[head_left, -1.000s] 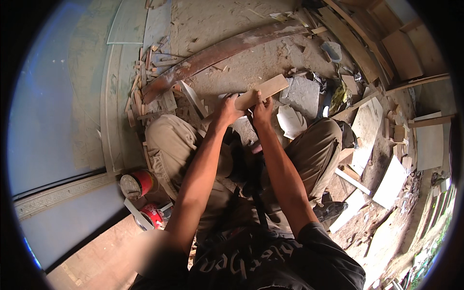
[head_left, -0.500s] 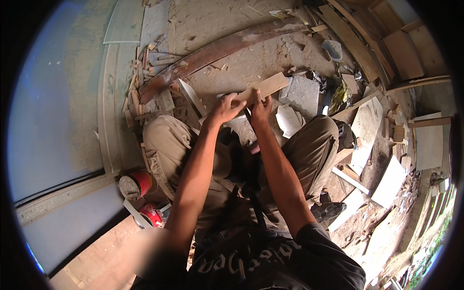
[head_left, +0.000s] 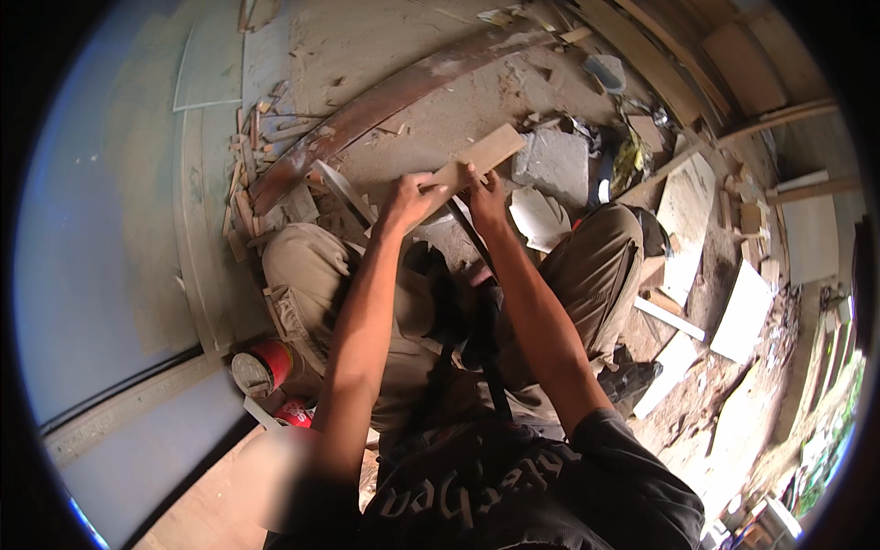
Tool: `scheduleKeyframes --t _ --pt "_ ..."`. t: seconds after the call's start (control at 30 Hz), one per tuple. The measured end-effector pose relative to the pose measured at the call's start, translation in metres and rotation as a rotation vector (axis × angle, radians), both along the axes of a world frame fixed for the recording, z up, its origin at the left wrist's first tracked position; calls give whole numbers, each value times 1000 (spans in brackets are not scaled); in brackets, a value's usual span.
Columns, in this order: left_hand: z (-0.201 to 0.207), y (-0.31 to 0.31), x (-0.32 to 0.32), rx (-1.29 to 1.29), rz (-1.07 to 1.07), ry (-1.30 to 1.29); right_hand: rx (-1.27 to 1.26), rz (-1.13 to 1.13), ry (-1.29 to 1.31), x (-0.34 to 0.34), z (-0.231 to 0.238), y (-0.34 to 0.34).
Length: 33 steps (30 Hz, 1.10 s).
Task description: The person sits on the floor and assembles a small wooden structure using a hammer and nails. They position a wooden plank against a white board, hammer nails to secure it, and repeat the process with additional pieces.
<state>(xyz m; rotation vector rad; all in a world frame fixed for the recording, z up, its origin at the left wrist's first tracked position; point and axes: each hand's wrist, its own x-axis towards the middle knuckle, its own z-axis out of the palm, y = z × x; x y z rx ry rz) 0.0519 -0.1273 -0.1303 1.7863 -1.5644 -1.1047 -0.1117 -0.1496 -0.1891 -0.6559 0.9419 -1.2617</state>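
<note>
A short flat piece of light wood (head_left: 496, 148) is held in front of my knees, slanting up to the right. My left hand (head_left: 410, 202) grips its lower left end, thumb and fingers round the edge. My right hand (head_left: 486, 196) holds it near the middle, with the thumb lying on the upper face. Under my right hand runs a dark narrow strip (head_left: 471, 227); I cannot make out what it belongs to. Beyond the wood, to the right, lies a grey stone-like block (head_left: 553, 168). A broken white piece (head_left: 539, 218) rests between it and my right knee.
A long brown plank (head_left: 394, 103) crosses the dirt floor ahead. Glass sheets (head_left: 119, 220) lean at the left, with wood scraps along their edge. Two red cans, one a larger can (head_left: 263, 367), stand by my left knee. White offcut boards (head_left: 743, 313) litter the right.
Both hands and the wood have shifted slightly left and up in the picture, as has much of the scene on the floor. The grip on the wood looks much the same.
</note>
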Motion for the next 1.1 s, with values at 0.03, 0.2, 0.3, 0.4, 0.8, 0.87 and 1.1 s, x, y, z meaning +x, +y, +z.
scheduleKeyframes --t 0.03,0.2,0.3,0.4,0.8,0.87,1.1 --pt "12 -1 -1 44 -23 45 52 9 84 -8 -3 3" --pt "5 6 17 38 -16 6 177 -144 309 -57 -2 22" --pt "-5 0 8 -31 -36 -67 108 -286 522 -124 -54 24" --pt "14 4 0 8 -72 -27 225 -366 835 -170 -59 40" --pt "-19 -3 16 -38 -94 -34 224 -426 1267 -317 -51 44" --pt "-7 3 16 -12 -91 -54 204 142 1137 -301 -45 40" --pt "3 1 9 2 -128 -58 -7 -464 1270 -283 -67 46"
